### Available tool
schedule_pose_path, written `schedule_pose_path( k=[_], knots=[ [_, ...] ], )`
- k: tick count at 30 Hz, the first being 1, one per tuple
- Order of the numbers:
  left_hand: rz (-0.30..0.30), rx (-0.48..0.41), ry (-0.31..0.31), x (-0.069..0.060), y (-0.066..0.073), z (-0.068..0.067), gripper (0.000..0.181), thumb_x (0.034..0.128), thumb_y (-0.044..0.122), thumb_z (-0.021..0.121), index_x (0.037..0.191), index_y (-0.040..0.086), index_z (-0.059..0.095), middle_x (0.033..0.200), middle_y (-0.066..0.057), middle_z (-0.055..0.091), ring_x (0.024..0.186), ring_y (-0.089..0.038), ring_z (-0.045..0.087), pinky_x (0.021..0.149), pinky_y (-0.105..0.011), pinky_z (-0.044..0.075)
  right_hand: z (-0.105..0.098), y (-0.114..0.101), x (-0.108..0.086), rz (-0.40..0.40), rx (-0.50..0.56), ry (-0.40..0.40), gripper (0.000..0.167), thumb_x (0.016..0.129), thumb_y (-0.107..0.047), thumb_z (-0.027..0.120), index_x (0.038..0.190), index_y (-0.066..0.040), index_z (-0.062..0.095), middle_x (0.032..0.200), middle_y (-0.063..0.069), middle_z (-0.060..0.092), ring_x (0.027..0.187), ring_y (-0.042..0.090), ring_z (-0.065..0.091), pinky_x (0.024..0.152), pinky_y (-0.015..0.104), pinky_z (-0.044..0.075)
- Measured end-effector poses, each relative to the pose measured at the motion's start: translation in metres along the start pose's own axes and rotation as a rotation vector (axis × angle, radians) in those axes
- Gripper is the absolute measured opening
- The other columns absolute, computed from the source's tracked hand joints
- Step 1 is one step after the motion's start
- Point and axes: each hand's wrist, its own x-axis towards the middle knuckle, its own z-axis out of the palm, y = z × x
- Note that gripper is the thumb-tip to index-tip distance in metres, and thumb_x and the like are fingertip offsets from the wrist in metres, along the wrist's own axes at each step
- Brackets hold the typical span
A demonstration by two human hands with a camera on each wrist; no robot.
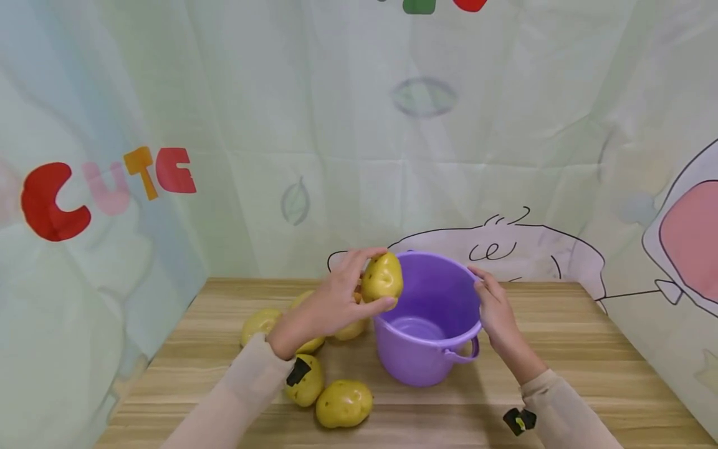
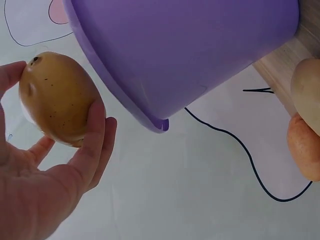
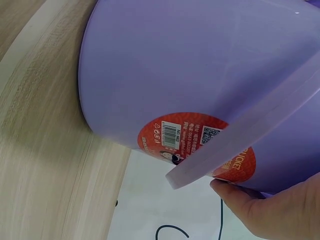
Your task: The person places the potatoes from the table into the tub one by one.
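Observation:
My left hand (image 1: 336, 296) holds a yellow potato (image 1: 383, 277) between thumb and fingers, just above the left rim of a purple bucket (image 1: 417, 355). In the left wrist view, the same potato (image 2: 60, 97) is apart from the bucket's rim (image 2: 120, 95). My right hand (image 1: 498, 315) grips the bucket's right rim. The right wrist view has the bucket's outer wall, a red label (image 3: 200, 145), the purple handle (image 3: 250, 130) and part of the right hand (image 3: 275, 207). Inside the bucket, the visible part of the floor is bare.
On the wooden table (image 1: 437, 421), left of the bucket, lie several more potatoes, including one in front (image 1: 344, 404), one beside it (image 1: 305, 381) and one farther left (image 1: 260, 324). My left arm partly hides some. A printed curtain (image 1: 336, 125) hangs behind and along both sides.

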Motion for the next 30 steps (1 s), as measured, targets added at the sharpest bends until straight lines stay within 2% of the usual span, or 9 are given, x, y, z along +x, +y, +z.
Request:
schedule_pose_path(
  k=[8, 18, 30],
  knots=[
    [0.073, 0.090, -0.004, 0.0025, 0.0005, 0.0079, 0.073, 0.0892, 0.043, 0.073, 0.149, 0.021, 0.037, 0.140, -0.004, 0.039, 0.110, -0.019, 0.053, 0.087, -0.040, 0.053, 0.0019, 0.0021, -0.0007, 0.003, 0.018, -0.002, 0.045, 0.110, -0.016, 0.029, 0.151, -0.001, 0.037, 0.141, 0.030, 0.045, 0.125, 0.042, 0.046, 0.107, 0.052, 0.035],
    [0.102, 0.174, -0.030, 0.0006, 0.0005, 0.0105, 0.075, 0.0897, 0.048, 0.070, 0.151, 0.025, 0.033, 0.140, 0.000, 0.040, 0.106, -0.013, 0.055, 0.085, -0.033, 0.051, 0.0029, 0.0022, -0.0001, 0.003, 0.030, 0.003, 0.044, 0.110, -0.016, 0.030, 0.151, -0.001, 0.038, 0.143, 0.030, 0.043, 0.126, 0.042, 0.045, 0.108, 0.052, 0.035],
    [0.083, 0.138, -0.010, 0.0026, 0.0070, 0.0100, 0.066, 0.0945, 0.042, 0.067, 0.150, 0.025, 0.036, 0.138, 0.002, 0.040, 0.110, -0.011, 0.055, 0.080, -0.028, 0.052, 0.0004, 0.0033, -0.0004, -0.013, 0.033, 0.011, 0.044, 0.110, -0.017, 0.030, 0.150, -0.001, 0.038, 0.141, 0.028, 0.045, 0.125, 0.041, 0.046, 0.107, 0.051, 0.034]
  ],
)
